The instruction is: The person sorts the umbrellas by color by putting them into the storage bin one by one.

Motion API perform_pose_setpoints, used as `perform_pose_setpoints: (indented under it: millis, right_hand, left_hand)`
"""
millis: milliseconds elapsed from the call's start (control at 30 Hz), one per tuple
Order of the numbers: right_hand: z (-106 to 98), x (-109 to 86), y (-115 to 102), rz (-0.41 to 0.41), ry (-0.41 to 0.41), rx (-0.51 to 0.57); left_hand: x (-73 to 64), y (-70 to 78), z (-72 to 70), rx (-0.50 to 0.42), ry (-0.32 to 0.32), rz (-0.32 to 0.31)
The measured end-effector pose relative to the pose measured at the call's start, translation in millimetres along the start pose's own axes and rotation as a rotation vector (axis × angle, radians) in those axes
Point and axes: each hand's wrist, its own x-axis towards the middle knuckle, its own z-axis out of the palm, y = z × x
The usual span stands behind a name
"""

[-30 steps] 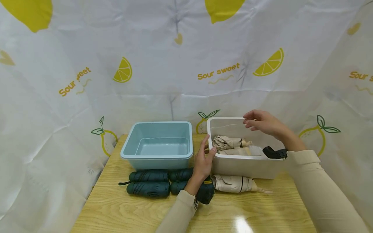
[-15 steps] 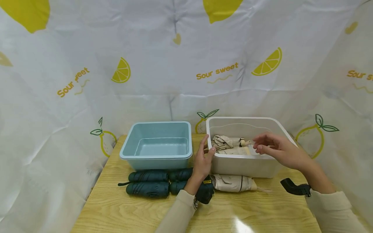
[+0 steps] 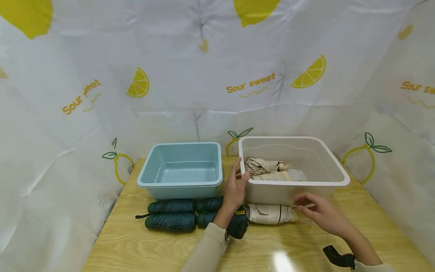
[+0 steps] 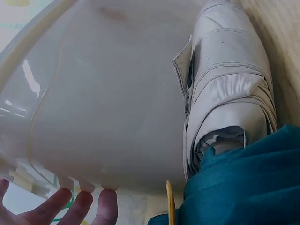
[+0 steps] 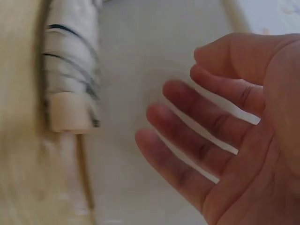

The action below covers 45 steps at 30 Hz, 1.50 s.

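My left hand (image 3: 233, 190) rests against the left front corner of a white bin (image 3: 295, 194), its fingers (image 4: 79, 206) fairly straight along the outside wall. Inside the bin lie two beige folded umbrellas (image 3: 261, 166), side by side at the left. Another beige folded umbrella (image 3: 270, 214) lies on the table along the bin's front. My right hand (image 3: 321, 211) hovers near that umbrella's handle end (image 5: 70, 112), fingers spread and loosely bent, holding nothing. Several dark green folded umbrellas (image 3: 171, 222) lie to the left, partly hidden by my left wrist.
A light blue bin (image 3: 180, 185) stands left of the white one, with nothing visible inside. The wooden table (image 3: 153, 253) meets a lemon-print curtain (image 3: 176, 121) at the back and sides. A black wrist-camera mount (image 3: 340, 258) sticks out from my right wrist.
My right hand has come out from above the white bin, moving down and toward me to the beige umbrella in front. My left hand has stayed at the bin's corner.
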Motion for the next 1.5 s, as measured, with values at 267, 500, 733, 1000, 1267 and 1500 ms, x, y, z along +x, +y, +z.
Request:
perform_pose_setpoints:
  millis: [267, 500, 733, 1000, 1267, 1500]
  right_hand:
    - [35, -0.1, 23, 0.130, -0.038, 0.027]
    - [55, -4.9, 36, 0.044, 0.055, -0.040]
    - [61, -8.1, 36, 0.057, 0.080, -0.105]
    - [63, -7.2, 35, 0.072, 0.054, -0.187]
    - [63, -12.5, 41, 0.053, 0.055, -0.242]
    - [60, -11.0, 43, 0.014, 0.078, -0.196]
  left_hand:
    - [-0.1, -0.1, -2.9, 0.003, 0.008, -0.003]
    - [0.4, -1.0, -0.4, 0.011, 0.010, -0.016]
    - [0.0, -0.2, 0.4, 0.022, 0.018, -0.029]
    - [-0.8, -1.5, 1.3, 0.016, 0.015, -0.018]
    - [-2.3, 0.3, 4.8, 0.007, 0.006, -0.018]
    - [-0.5, 0.6, 1.6, 0.014, 0.022, -0.013]
